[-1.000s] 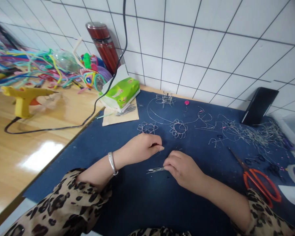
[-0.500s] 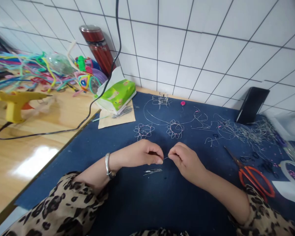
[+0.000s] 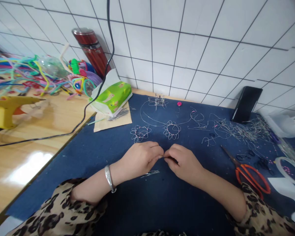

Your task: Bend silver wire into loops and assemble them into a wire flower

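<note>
The left hand (image 3: 143,158) and the right hand (image 3: 186,164) pinch what looks like one thin wire (image 3: 164,156), over the blue mat (image 3: 167,206), near some loose wires (image 3: 153,172). It should be light and bendy, but its tips could poke, so pinch gently near each end.

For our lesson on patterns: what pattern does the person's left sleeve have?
The left sleeve has a leopard print, dark on tan, shown in the head view.

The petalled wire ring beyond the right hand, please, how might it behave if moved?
Being thin, open wirework, the petalled wire ring is probably light and may bend if squeezed. Lying flat on the blue surface, it would likely slide, not roll.
</note>
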`<state>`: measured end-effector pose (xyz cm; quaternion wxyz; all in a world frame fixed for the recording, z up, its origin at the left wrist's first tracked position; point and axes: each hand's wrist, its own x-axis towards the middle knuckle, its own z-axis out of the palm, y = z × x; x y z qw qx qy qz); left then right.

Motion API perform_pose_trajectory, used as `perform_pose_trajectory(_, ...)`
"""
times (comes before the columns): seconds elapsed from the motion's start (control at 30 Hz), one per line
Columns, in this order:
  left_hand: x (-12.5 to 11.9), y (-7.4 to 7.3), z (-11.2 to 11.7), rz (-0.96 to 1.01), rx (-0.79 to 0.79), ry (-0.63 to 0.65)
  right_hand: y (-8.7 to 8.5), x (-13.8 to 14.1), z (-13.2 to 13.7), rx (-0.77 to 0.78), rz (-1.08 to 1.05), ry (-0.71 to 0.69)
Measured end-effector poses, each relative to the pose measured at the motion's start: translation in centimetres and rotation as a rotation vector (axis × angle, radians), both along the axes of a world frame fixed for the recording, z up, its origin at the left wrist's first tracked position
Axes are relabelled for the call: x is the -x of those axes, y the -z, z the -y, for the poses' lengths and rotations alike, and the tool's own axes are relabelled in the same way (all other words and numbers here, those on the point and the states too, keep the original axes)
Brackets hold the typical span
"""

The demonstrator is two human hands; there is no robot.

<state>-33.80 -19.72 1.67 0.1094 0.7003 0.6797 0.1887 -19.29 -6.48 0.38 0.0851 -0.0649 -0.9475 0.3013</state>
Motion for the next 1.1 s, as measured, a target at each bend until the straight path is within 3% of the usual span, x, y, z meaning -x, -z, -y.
perform_pose_trajectory(0.3,-0.3,0.1,-0.2,-0.047,-0.08,-0.008,0.2,-0.1,-0.3,-0.074,-0.032,0.01)
perform_pose_trajectory(0.53,-1.2,-0.3,-0.1,-0.261,-0.047,0.002,0.4,-0.1,-0.3,-0.068,-0.011,0.027)
perform_pose_trajectory(0.77,-2.0,-0.6,-0.2,-0.433,-0.064,-0.02,0.2,0.1,-0.3,0.075,-0.028,0.098)
perform_pose_trajectory(1.1,-1.5,-0.7,-0.1,-0.459,-0.11,-0.017,-1.4,0.2,-0.7,0.317,-0.003,0.108)
